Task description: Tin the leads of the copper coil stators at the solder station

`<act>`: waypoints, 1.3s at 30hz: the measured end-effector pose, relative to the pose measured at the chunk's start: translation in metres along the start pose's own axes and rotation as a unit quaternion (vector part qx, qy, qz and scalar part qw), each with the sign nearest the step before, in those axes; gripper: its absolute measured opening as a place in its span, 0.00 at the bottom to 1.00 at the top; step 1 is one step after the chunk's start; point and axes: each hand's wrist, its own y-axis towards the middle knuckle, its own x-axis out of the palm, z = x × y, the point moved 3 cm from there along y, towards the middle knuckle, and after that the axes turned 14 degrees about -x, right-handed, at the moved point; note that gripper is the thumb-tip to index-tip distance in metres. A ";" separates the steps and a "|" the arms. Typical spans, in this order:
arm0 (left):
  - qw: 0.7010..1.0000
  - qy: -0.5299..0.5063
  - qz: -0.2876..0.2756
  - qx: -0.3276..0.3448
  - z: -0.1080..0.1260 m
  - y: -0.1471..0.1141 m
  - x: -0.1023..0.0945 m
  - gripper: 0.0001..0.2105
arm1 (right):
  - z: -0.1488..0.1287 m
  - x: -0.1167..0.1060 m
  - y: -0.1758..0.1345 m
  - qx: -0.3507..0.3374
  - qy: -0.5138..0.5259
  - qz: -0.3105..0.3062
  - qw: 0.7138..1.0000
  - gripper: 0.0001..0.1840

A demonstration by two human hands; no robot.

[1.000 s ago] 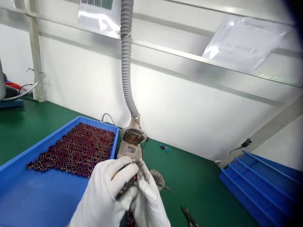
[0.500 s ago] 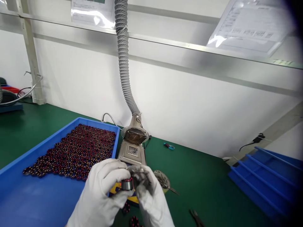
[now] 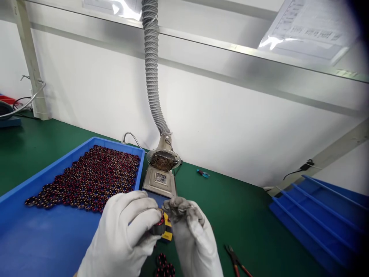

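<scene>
My left hand [image 3: 123,231], in a white glove, is closed on a small wound coil ring [image 3: 158,227] with a dark band and red windings at its top. Just right of it is my right hand [image 3: 191,231], in a white glove with blackened fingertips. Its fingers are curled and pressed together, apart from the coil. Whatever they may hold is hidden. Below the hands, several more wound coils [image 3: 164,266] lie on the green table. Partly hidden behind the left hand's coil is a yellow and dark object [image 3: 167,227].
A blue tray [image 3: 57,240] with many wound coils stands at left. Behind my hands is a metal fume hood [image 3: 164,157] on a grey hose [image 3: 152,69]. Pliers [image 3: 235,259] lie at right, near stacked blue trays [image 3: 319,219]. A small blue-handled tool [image 3: 203,173] lies farther back.
My right hand has drawn away from the coil, to the right, and now covers the round tin. The coil has turned in my left hand. The view has shifted slightly, showing more of the pliers.
</scene>
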 end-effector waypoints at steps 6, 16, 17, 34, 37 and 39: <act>1.000 -0.001 0.009 -0.017 -0.003 -0.003 0.002 0.10 | 0.056 -0.016 0.006 0.110 0.004 -0.052 0.992 0.15; 0.961 -0.239 -0.101 -0.096 -0.022 -0.002 0.000 0.08 | 0.060 -0.012 -0.001 0.145 0.085 -0.036 0.985 0.15; 0.948 -0.278 -0.098 -0.117 -0.024 -0.001 0.001 0.08 | 0.060 -0.009 0.000 0.153 0.089 -0.042 0.983 0.13; 0.734 -0.503 -0.069 -0.451 -0.034 0.000 0.014 0.05 | 0.049 0.005 -0.018 0.150 0.051 -0.048 0.986 0.14; 0.720 -0.512 -0.060 -0.466 -0.038 0.000 0.005 0.05 | 0.038 0.008 -0.025 0.187 0.088 -0.029 0.978 0.14; 0.718 -0.488 -0.130 -0.479 -0.035 0.001 0.004 0.10 | 0.034 0.010 -0.028 0.206 0.117 -0.012 0.972 0.13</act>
